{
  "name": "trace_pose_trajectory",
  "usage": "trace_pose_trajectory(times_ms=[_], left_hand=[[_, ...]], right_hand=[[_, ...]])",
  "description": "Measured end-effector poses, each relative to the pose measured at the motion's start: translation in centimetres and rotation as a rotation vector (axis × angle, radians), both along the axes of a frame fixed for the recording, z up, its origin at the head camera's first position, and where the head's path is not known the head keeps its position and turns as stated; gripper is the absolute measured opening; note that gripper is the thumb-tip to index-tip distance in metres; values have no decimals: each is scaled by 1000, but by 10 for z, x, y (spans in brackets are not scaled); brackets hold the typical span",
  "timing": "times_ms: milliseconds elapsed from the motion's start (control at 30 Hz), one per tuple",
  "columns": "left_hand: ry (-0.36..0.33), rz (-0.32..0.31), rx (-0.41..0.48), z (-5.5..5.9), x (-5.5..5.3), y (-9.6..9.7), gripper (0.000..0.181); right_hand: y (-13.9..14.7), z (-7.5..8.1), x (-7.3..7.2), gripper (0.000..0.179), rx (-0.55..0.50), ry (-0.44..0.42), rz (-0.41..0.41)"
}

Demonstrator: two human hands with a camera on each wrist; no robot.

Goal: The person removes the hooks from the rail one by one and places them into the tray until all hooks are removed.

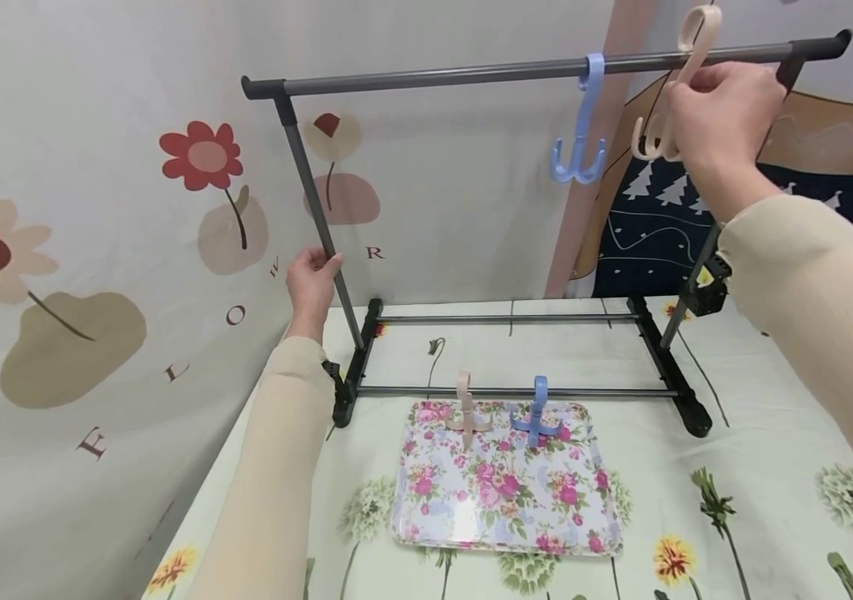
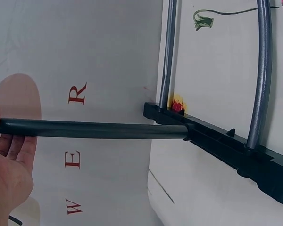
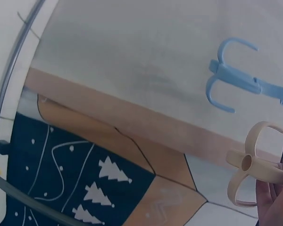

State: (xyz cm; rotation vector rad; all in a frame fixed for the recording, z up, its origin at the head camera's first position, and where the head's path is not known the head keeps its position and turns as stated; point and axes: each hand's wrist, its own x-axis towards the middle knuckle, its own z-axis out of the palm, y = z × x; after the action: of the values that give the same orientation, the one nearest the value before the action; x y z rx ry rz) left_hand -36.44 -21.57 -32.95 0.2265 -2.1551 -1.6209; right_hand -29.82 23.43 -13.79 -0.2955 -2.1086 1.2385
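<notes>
1. I had the beige hook (image 1: 694,60) in the upper right of the head view, its top curve up at the rail (image 1: 426,79); I could not tell whether it bore on it.
2. My right hand (image 1: 730,117) pinched the shank; my left hand (image 1: 311,287), left of centre, was curled round the left upright (image 1: 311,183).
3. I judged the hook light, stiff plastic, a little slick, its curled prongs the likeliest part to snap. The shank, between top curve and prongs, seemed the right place to hold it.
4. The hanging blue hook (image 1: 585,117) was just left of it on the rail; another beige and another blue hook lay on the flowered tray (image 1: 494,508), low centre, on the desk (image 1: 794,533).
5. The right wrist view gave me the round mark on the beige hub, which the head view did not, but left out the top curve.
6. The left wrist view showed fingers beneath the upright and its joint with the black foot (image 2: 212,141) close up; it had no hooks in it.
</notes>
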Motion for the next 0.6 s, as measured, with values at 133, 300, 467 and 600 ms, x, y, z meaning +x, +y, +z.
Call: trace_pose_trajectory(times_ms=[133, 300, 467, 600], left_hand=[[11, -4, 3, 0, 0, 0, 26], [10, -8, 3, -1, -1, 0, 25], [3, -11, -3, 0, -1, -2, 25], [-5, -17, -4, 2, -2, -5, 25]], right_hand=[[0, -9, 5, 38, -13, 16, 47], [1, -22, 12, 38, -24, 24, 86], [-1, -37, 19, 43, 13, 20, 125], [-6, -46, 23, 44, 41, -9, 154]])
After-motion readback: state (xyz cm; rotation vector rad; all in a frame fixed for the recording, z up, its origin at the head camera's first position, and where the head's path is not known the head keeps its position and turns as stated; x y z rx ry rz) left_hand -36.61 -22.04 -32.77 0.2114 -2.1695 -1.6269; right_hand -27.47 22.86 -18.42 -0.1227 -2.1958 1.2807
